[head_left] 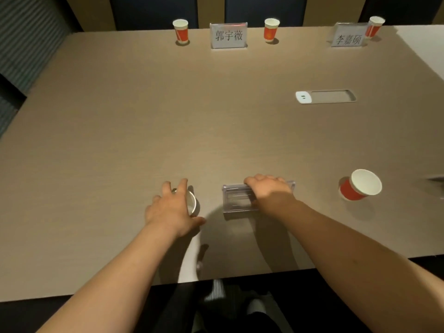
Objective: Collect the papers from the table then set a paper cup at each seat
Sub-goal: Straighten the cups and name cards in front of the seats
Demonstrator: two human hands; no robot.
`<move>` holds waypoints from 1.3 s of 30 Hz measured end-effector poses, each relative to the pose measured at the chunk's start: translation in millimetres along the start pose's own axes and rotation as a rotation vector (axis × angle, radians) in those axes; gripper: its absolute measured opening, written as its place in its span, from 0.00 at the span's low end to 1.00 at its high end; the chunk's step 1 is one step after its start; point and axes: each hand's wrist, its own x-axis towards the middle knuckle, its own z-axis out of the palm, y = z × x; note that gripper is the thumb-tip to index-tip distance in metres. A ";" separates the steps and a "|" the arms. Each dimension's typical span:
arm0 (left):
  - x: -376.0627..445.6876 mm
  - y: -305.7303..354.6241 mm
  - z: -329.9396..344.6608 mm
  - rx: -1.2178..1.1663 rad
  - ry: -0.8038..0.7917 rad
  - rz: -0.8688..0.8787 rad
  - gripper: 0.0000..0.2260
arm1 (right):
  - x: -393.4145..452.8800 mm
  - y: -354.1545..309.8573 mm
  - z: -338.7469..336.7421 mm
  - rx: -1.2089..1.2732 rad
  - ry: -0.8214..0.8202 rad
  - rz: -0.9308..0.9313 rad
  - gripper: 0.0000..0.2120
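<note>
Right now, head view: left hand point(171, 209) curled over rim of white-lined paper cup point(193, 203) standing on brown wood-grain table point(144, 116), fingers wrapped round it. Right hand point(270, 191) closed on top edge of clear plastic name-card stand point(237, 198), just beside cup. Red paper cup with white inside point(360, 186) stands well right. Three red-and-white paper cups point(181, 31) along far edge, between them two white name cards point(228, 36).

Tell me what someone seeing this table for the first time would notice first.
Two bare forearms reach in from the near edge: the left hand grips a paper cup, the right hand rests on a clear name-card holder. Red cups line the far edge.
</note>
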 end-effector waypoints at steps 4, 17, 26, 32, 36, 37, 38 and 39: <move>15.0 -11.2 9.8 -0.051 0.041 0.178 0.29 | 2.7 -2.2 9.1 -0.020 0.087 0.021 0.19; 37.7 -32.1 11.2 -0.114 0.097 0.333 0.32 | -2.5 -0.4 5.1 0.019 0.144 -0.024 0.20; 3.4 -85.9 -24.4 -0.186 0.348 0.407 0.15 | -16.1 -66.4 -47.0 0.142 0.304 -0.186 0.22; -44.4 -210.0 -56.6 -0.180 0.307 0.206 0.12 | -39.0 -228.4 -76.2 0.129 0.219 -0.467 0.12; -87.8 -315.8 -80.5 -0.248 0.403 0.161 0.12 | -37.7 -346.5 -84.9 0.134 0.220 -0.569 0.12; -97.7 -338.5 -86.9 -0.262 0.423 0.157 0.12 | -39.2 -370.9 -89.2 0.132 0.241 -0.579 0.12; -113.7 -375.8 -94.0 -0.263 0.447 0.148 0.12 | -42.4 -410.4 -90.9 0.149 0.262 -0.596 0.13; -123.2 -396.7 -100.5 -0.266 0.474 0.156 0.12 | -44.3 -433.4 -93.6 0.162 0.277 -0.594 0.13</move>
